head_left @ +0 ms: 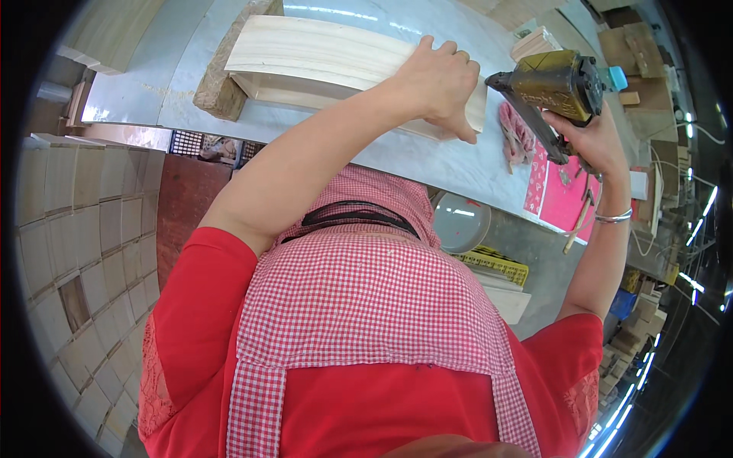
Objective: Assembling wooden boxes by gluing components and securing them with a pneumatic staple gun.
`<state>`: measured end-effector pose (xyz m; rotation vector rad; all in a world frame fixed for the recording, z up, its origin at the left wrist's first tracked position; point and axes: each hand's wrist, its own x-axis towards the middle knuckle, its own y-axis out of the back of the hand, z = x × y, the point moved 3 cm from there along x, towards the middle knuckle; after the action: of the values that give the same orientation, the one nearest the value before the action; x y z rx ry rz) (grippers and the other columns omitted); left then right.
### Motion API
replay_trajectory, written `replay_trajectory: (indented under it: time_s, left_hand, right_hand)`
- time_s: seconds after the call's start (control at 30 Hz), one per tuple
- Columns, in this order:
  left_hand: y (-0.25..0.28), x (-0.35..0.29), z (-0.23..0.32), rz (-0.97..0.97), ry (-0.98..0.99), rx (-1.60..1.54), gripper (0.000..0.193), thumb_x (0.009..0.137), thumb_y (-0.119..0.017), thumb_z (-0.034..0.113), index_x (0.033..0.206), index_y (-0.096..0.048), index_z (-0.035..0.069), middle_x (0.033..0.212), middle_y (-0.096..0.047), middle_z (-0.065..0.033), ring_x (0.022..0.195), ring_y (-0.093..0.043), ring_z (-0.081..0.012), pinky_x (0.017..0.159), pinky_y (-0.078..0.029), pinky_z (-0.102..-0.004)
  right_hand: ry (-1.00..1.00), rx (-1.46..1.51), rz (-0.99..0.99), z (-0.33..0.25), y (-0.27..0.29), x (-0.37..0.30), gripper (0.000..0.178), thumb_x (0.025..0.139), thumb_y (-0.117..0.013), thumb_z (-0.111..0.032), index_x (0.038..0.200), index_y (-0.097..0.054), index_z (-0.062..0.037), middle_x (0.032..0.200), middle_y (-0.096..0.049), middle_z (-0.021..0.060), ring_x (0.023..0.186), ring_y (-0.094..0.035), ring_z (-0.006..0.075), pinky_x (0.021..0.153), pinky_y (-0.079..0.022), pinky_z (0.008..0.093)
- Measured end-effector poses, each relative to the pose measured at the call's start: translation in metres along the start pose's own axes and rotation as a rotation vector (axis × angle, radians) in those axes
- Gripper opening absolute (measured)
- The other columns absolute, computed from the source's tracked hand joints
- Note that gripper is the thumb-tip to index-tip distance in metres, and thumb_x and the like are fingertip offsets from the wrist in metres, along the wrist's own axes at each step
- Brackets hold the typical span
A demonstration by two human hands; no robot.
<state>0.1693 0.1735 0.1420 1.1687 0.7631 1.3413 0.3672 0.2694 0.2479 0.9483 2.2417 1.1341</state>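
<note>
A pale wooden box (321,52) lies on the white table top with one long board facing up. My left hand (443,85) grips its right end, fingers over the far edge and thumb at the near corner. In my right hand (592,137) is a black and gold nail gun (551,85), held by its handle. Its nose points at the box's right end; I cannot tell whether they touch. A rough wooden block (221,90) stands against the box's left end.
A crumpled pink cloth (517,134), a pink sheet (563,200) and a hammer (578,221) lie on the table's right. Stacked wooden pieces (92,237) rise at my left. Below the table edge are a round grey basin (460,223) and a yellow crate (500,266).
</note>
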Motion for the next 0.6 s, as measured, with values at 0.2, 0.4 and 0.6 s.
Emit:
replay_trajectory:
  time_s: [0.2, 0.4, 0.6]
  left_hand:
    - [-0.002, 0.001, 0.000, 0.018, -0.008, 0.000, 0.081, 0.057, -0.079, 0.060, 0.108, -0.063, -0.001, 0.108, -0.066, -0.0153, 0.111, -0.057, -0.0293, 0.099, -0.039, -0.0460]
    - [-0.007, -0.003, -0.003, 0.132, -0.067, -0.002, 0.080, 0.060, -0.078, 0.062, 0.107, -0.065, -0.001, 0.108, -0.065, -0.0149, 0.113, -0.056, -0.0305, 0.097, -0.039, -0.0484]
    - [0.000, -0.089, 0.011, 0.401, -0.356, -0.247, 0.040, 0.075, -0.078, 0.027, 0.100, -0.061, 0.002, 0.103, -0.064, -0.0131, 0.102, -0.061, -0.0305, 0.083, -0.051, -0.0394]
  right_hand:
    - [0.040, -0.062, 0.003, -0.001, 0.006, 0.006, 0.047, 0.076, -0.084, -0.017, 0.113, -0.063, 0.0031, 0.104, -0.071, 0.0085, 0.094, -0.065, 0.0156, 0.086, -0.052, 0.0329]
    - [-0.217, -0.087, -0.102, -0.007, 0.007, 0.012, 0.048, 0.076, -0.084, -0.016, 0.115, -0.062, 0.0024, 0.106, -0.070, 0.0086, 0.096, -0.064, 0.0158, 0.088, -0.051, 0.0327]
    - [-0.085, -0.020, 0.118, 0.016, 0.007, -0.027, 0.048, 0.076, -0.083, -0.012, 0.116, -0.060, 0.0024, 0.108, -0.069, 0.0090, 0.099, -0.065, 0.0163, 0.088, -0.051, 0.0320]
